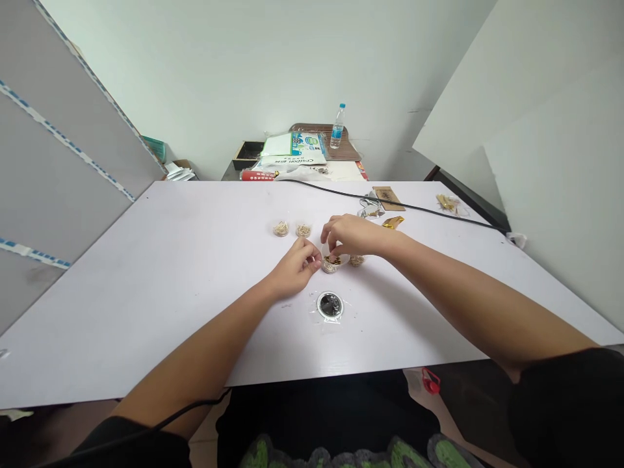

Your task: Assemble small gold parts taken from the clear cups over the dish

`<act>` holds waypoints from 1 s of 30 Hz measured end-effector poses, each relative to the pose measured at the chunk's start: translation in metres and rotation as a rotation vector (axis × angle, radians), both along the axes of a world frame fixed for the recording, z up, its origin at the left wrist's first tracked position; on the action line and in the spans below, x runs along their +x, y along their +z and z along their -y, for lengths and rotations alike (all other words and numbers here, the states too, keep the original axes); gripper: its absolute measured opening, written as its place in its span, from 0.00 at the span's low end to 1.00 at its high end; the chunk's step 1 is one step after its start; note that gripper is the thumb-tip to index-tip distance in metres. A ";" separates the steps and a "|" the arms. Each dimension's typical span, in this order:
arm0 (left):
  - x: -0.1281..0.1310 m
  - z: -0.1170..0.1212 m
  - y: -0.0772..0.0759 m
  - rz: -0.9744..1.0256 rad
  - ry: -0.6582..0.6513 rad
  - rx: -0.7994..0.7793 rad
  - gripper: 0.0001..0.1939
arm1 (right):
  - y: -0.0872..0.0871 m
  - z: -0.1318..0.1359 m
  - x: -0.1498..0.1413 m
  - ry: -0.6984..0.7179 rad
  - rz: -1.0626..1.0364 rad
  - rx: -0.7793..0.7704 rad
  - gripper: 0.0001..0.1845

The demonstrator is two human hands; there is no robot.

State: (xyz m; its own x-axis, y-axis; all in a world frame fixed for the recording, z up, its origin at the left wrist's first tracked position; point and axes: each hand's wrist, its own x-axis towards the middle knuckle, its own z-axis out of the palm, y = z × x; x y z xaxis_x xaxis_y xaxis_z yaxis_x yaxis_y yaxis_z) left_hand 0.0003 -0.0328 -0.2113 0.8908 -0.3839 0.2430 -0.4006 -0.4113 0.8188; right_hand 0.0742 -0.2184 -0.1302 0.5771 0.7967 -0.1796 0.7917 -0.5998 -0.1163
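Observation:
A small clear round tub [330, 268] with light and gold-brown bits in it stands on the white table between my hands. My left hand [295, 268] has its thumb and fingertips pinched at the tub's left edge. From above, my right hand [351, 235] reaches down with bent fingers into the tub's opening; its fingertips are close together, and what they hold is too small to make out. Partly behind that tub, to the right, sits another tub [357, 260] of pale pieces. Two similar tubs, one left [281, 228] and one right [303, 230], stand beyond my left hand.
Nearer me lies a dark round disc [330, 305] in clear film. A black cable [341, 192] crosses the table's far part. Beyond my right hand are a gold packet [393, 222], a silver packet [371, 207] and a brown card [389, 197]. A water bottle [337, 127] stands behind the table.

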 end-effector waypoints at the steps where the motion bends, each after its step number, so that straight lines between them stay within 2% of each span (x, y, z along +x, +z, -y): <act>1: -0.001 0.000 0.002 -0.012 -0.002 -0.001 0.05 | 0.001 0.003 0.000 -0.003 0.011 0.040 0.02; 6: -0.003 -0.001 0.009 -0.283 -0.162 -0.032 0.05 | -0.001 0.018 0.004 -0.057 0.068 0.261 0.09; 9: -0.003 -0.001 0.007 -0.224 -0.218 -0.039 0.05 | -0.007 0.023 0.005 -0.066 0.080 0.332 0.11; 13: -0.001 -0.002 0.003 -0.137 -0.253 -0.042 0.05 | -0.012 0.021 0.003 -0.078 0.085 0.307 0.09; 17: -0.001 -0.003 0.002 -0.131 -0.238 -0.026 0.04 | -0.013 0.020 0.003 -0.089 0.074 0.319 0.08; 23: -0.001 -0.001 0.004 -0.115 -0.167 -0.017 0.06 | -0.016 0.028 0.012 -0.001 0.079 0.447 0.11; 27: 0.000 -0.001 0.002 -0.106 -0.065 -0.052 0.06 | -0.018 0.031 0.008 -0.030 -0.031 0.651 0.13; 30: 0.001 -0.002 -0.001 -0.128 -0.019 -0.182 0.06 | -0.023 0.027 -0.004 -0.135 -0.182 0.925 0.14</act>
State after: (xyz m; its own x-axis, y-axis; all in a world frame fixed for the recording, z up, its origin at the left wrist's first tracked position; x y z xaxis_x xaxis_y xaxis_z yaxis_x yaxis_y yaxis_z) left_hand 0.0018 -0.0310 -0.2126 0.9119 -0.3609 0.1954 -0.2952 -0.2459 0.9233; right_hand 0.0698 -0.2453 -0.1536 0.6997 0.5968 0.3928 0.6458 -0.2930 -0.7051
